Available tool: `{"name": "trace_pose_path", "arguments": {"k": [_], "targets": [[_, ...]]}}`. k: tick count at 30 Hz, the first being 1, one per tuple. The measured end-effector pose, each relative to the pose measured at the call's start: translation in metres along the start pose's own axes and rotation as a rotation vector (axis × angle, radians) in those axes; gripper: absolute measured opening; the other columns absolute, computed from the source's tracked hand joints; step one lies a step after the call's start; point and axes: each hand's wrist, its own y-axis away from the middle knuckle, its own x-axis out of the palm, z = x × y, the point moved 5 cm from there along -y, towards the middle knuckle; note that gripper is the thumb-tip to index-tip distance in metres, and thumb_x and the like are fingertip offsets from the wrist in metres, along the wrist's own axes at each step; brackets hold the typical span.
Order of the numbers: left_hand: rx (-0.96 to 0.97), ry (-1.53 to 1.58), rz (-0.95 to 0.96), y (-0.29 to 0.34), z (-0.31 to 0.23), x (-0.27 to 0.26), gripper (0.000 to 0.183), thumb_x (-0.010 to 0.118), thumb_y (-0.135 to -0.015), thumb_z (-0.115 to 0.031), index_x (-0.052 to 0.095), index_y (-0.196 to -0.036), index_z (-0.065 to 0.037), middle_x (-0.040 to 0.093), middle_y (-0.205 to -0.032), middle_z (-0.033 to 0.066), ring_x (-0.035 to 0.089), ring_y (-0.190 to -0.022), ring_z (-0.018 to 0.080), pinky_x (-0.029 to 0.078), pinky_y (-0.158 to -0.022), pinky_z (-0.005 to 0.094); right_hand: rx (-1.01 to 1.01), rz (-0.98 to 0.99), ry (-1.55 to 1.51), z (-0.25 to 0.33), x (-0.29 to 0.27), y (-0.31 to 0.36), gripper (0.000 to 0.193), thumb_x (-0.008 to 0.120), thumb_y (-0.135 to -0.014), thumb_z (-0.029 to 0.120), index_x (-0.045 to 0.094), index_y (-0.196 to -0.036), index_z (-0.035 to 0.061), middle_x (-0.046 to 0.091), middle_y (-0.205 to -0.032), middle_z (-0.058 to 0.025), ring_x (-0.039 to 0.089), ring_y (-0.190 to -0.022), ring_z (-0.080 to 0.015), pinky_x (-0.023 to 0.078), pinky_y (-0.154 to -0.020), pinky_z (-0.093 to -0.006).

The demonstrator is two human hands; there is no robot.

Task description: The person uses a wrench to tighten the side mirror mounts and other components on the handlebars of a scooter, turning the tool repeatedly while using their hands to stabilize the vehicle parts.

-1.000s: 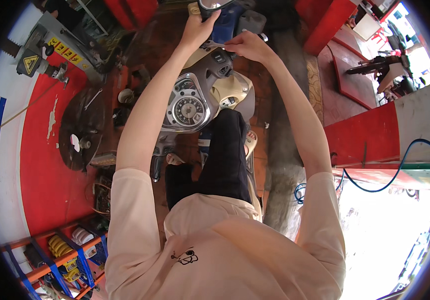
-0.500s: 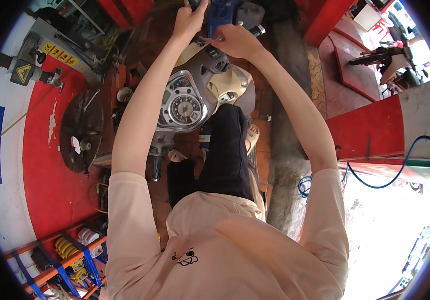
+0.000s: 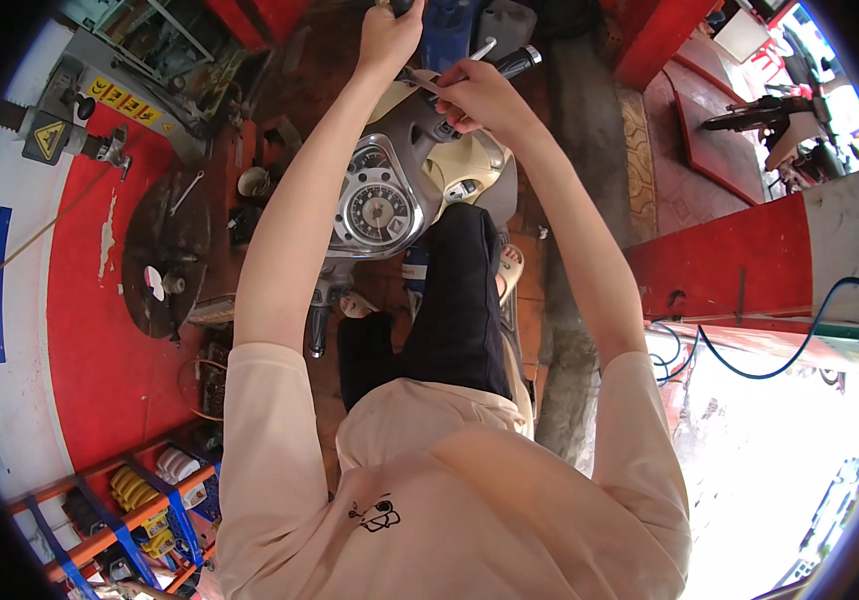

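Observation:
A cream and grey scooter stands below my arms, with its round-dialled instrument cluster [image 3: 378,212] facing up. Beyond the cluster, my left hand [image 3: 392,42] is closed at the top edge round a dark object, mostly cut off by the frame. My right hand [image 3: 483,98] is bent over the far side of the handlebar cover, its thumb and fingers pinched together. A thin pale piece [image 3: 426,84] shows by its fingertips; I cannot tell whether it is held. The right handlebar grip [image 3: 520,62] and a silver brake lever [image 3: 485,49] lie just past that hand.
On the left, a round dark metal plate [image 3: 165,262] carries a wrench [image 3: 187,193] beside a machine with a clamp. An orange and blue rack [image 3: 115,520] of parts is at lower left. A blue hose [image 3: 770,372] hangs on the right; a parked motorbike [image 3: 780,125] stands beyond.
My right hand has shifted slightly right and down, drawing back from the cover, and the brake lever shows more. My left hand stays closed near the top edge. The view has shifted a little.

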Motion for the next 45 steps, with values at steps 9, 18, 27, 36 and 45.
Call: {"name": "trace_pose_path", "arguments": {"k": [9, 18, 27, 36, 45], "targets": [[-0.141, -0.115, -0.055, 0.001, 0.007, 0.001, 0.038, 0.061, -0.089, -0.026, 0.063, -0.07, 0.007, 0.062, -0.057, 0.0152, 0.062, -0.057, 0.0226, 0.046, -0.06, 0.0385, 0.138, 0.044, -0.547, -0.023, 0.015, 0.003, 0.022, 0.054, -0.091, 0.002, 0.056, -0.112, -0.0065, 0.06, -0.081, -0.0071, 0.043, -0.054, -0.0047, 0.029, -0.041, -0.0196], [-0.159, -0.149, -0.086, 0.006, 0.004, -0.004, 0.039, 0.062, -0.088, -0.028, 0.064, -0.071, 0.008, 0.065, -0.061, 0.0195, 0.067, -0.063, 0.0239, 0.047, -0.063, 0.0399, 0.074, -0.127, -0.545, -0.03, 0.032, 0.012, 0.026, 0.058, -0.091, 0.004, 0.055, -0.114, -0.007, 0.061, -0.079, -0.0074, 0.044, -0.054, -0.006, 0.03, -0.042, -0.0226], [0.006, -0.189, -0.049, 0.007, 0.002, -0.006, 0.051, 0.064, -0.088, -0.034, 0.06, -0.066, 0.011, 0.06, -0.054, 0.0197, 0.062, -0.053, 0.0239, 0.046, -0.058, 0.0416, -0.29, -0.091, 0.322, 0.003, -0.024, -0.023, 0.019, 0.066, -0.079, 0.015, 0.071, -0.084, -0.0022, 0.067, -0.063, -0.0104, 0.065, -0.058, -0.0139, 0.053, -0.061, -0.027], [0.042, -0.308, -0.075, 0.0, 0.002, 0.002, 0.049, 0.057, -0.093, -0.031, 0.059, -0.071, 0.012, 0.057, -0.063, 0.0316, 0.065, -0.068, 0.043, 0.043, -0.058, 0.0492, -0.052, 0.144, 0.359, 0.006, -0.018, -0.032, 0.029, 0.066, -0.085, 0.028, 0.068, -0.087, -0.001, 0.056, -0.056, -0.0027, 0.045, -0.043, -0.0096, 0.035, -0.04, -0.025], [-0.358, -0.111, 0.046, -0.003, 0.007, -0.002, 0.057, 0.053, -0.098, -0.037, 0.051, -0.058, 0.005, 0.048, -0.045, 0.0109, 0.052, -0.038, 0.0238, 0.039, -0.038, 0.0379, -0.337, -0.258, 0.533, -0.005, -0.025, -0.016, 0.026, 0.065, -0.084, 0.027, 0.068, -0.089, 0.0011, 0.069, -0.072, -0.0158, 0.07, -0.069, -0.0281, 0.054, -0.071, -0.038]]}}
